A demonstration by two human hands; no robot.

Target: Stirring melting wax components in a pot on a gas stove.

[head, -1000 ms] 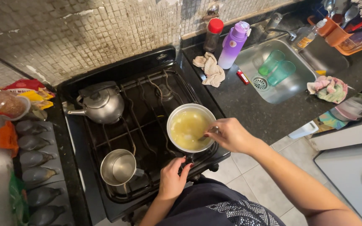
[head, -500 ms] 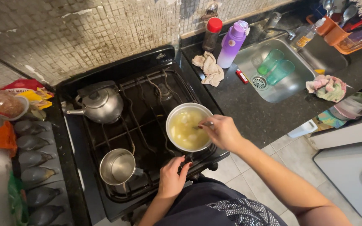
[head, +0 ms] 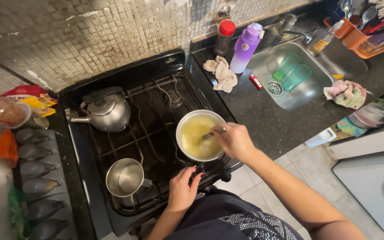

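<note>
Head view. The right hand (head: 235,141) is positioned at the right rim of a white saucepan (head: 201,135). Its fingers are closed around the handle of a metal spoon (head: 213,133), and the spoon's far end dips into the pale yellow liquid in the pan. The saucepan sits on the front right burner of a black gas stove (head: 152,133), near the stove's front edge.

The left hand (head: 182,190) rests at the stove's front edge, just below the saucepan, where the pan's dark handle points toward the person. The fingers are curled at that handle (whether they grip it or only touch it cannot be determined from this angle).

On the rear left burner stands a metal kettle (head: 107,111). On the front left burner stands an empty steel pot (head: 124,178), well apart from the saucepan.

To the right of the stove, a dark stone worktop (head: 267,120) carries a crumpled beige cloth (head: 221,73), a purple bottle (head: 245,46) and a red-capped jar (head: 224,36). Beyond them, a steel sink (head: 307,89) holds two green glasses (head: 292,72). A multicoloured cloth (head: 346,94) lies at the sink's right edge.
</note>
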